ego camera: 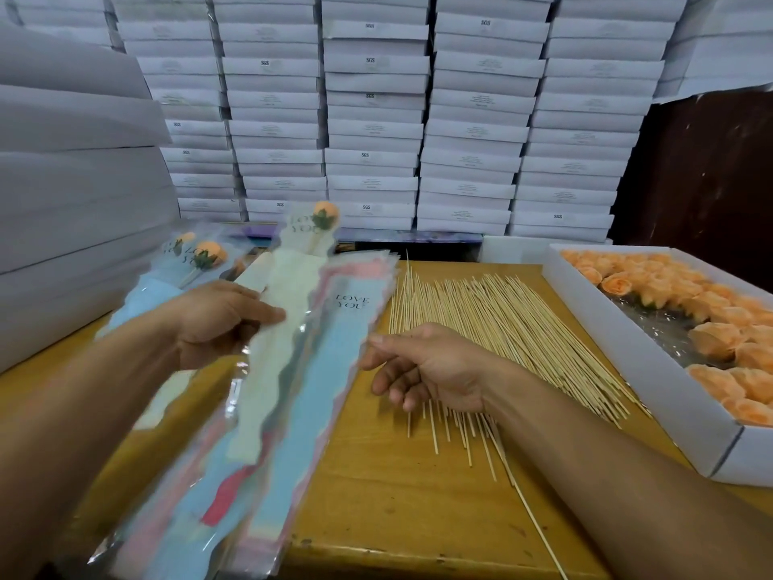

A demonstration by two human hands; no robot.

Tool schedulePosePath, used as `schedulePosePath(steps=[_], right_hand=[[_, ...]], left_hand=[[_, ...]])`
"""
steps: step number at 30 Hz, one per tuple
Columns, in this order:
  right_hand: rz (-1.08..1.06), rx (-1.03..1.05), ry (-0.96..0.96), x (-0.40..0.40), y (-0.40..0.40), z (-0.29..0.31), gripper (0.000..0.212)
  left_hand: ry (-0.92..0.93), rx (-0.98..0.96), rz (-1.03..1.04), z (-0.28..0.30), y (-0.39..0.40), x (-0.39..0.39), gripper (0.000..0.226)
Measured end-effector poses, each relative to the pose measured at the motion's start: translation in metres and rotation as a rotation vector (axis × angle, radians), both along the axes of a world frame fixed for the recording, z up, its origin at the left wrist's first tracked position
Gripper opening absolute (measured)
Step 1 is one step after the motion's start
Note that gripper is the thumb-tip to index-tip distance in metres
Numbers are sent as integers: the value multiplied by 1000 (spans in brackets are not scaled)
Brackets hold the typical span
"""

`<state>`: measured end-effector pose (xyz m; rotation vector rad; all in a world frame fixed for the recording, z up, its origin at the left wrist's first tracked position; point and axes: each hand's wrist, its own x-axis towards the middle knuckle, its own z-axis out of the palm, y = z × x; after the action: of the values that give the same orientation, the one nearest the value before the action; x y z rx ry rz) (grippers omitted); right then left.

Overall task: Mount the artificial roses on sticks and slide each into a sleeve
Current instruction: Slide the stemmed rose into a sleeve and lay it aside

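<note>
Left hand curled around a pale cream sleeve, thumb on top, fingers hidden beneath; orange rose with green sepals poking out of the sleeve's far end, mounted on a thin stick, "LOVE YOU" printed just beside it. Blurred throughout. Right hand loosely curled, holding nothing, thumb tip near or touching the right edge of the stack of sleeves; contact hard to tell. Stack lying on the near left of the surface, pastel blue, pink and cream layers under clear film, a second "LOVE YOU" print on a blue one. Far left: finished roses in sleeves, two orange heads visible. Centre right, under and beyond the right hand: spread bundle of bamboo sticks, a few strays trailing toward the near edge. Far right: white tray filled with peach rose heads over clear wrap. Behind everything, wall of stacked white boxes.
</note>
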<state>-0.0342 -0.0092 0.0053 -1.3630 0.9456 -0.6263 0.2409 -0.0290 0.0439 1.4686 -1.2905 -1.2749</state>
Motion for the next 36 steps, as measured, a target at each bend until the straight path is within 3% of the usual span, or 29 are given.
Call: schedulePosePath(steps=[6, 13, 26, 29, 32, 36], right_hand=[[-18, -28, 34, -4, -4, -1, 28], [-44, -129, 149, -4, -5, -6, 25], [-80, -252, 240, -6, -10, -11, 18], [-95, -270, 239, -8, -12, -10, 17], [-101, -279, 247, -9, -13, -10, 17], [-136, -317, 290, -12, -15, -9, 23]], left_hand=[[-283, 3, 163, 11, -38, 90, 13], [-695, 41, 368, -6, -62, 169, 22], [-866, 47, 514, -38, -71, 184, 26], [-844, 59, 519, -38, -80, 191, 45], [-886, 7, 480, -40, -96, 203, 85], [-1227, -51, 518, -21, -72, 154, 79]])
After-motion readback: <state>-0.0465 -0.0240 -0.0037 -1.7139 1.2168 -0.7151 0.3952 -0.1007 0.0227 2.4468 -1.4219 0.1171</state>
